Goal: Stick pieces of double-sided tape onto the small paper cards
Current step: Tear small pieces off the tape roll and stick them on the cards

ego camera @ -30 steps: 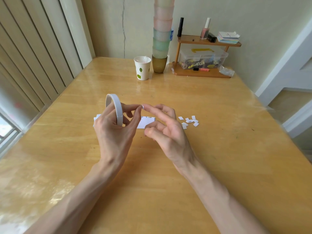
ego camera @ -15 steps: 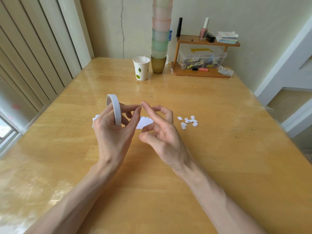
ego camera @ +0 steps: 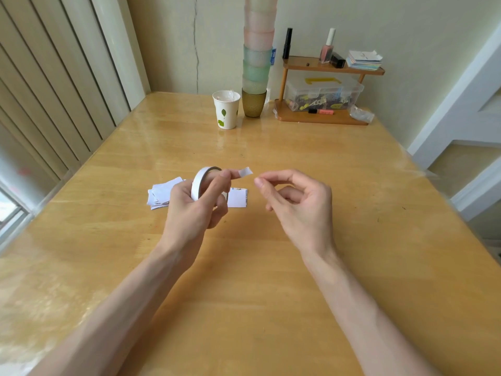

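Two hands now apart | left hand grips white double-sided tape roll, short tab newly freed | right hand loosely curled, empty | small white paper cards wait on wooden desk beneath.

A home room: wooden bench, stacked cups, nail polish on a small shelf, blinds.
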Demonstrator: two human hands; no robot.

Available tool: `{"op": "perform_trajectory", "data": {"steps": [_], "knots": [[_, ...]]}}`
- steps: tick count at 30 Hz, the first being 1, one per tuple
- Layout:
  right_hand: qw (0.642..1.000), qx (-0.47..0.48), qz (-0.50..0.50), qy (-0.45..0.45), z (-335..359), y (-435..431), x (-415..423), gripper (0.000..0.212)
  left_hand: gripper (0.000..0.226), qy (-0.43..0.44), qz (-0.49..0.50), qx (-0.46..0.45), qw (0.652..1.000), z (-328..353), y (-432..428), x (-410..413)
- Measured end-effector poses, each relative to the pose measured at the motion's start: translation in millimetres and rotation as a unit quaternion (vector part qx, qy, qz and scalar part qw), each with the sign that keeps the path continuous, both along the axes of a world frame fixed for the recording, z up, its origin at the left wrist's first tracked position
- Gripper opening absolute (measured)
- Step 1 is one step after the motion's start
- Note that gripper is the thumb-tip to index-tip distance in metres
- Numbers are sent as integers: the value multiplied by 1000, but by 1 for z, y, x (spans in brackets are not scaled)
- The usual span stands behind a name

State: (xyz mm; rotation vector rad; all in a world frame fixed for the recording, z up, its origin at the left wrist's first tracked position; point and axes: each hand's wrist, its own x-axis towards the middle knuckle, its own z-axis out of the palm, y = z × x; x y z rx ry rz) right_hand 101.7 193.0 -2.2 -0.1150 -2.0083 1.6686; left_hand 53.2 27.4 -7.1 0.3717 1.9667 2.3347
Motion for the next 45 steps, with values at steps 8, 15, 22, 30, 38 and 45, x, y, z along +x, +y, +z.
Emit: {"op": "perform_trajectory", "data": {"steps": [8,15,22,30,38,45], "knots": [[990,123,-34,53,-7,-5,-1,3,42,50,-20,-73,996,2,1,5],[983,164,-62,54,-11,-3,-2,5,28,117,-15,-115,986,7,3,13],[976,195,-75,59,-11,-4,-2,6,25,147,-1,-144,979,6,4,14],[978,189,-68,64,-9,-4,-2,6,24,154,0,-147,977,5,3,15],[974,198,-80,73,-8,-4,-2,7,25,170,1,-163,972,3,3,14],[967,220,-100,87,-8,-6,-1,10,25,180,3,-174,968,1,4,14]]}}
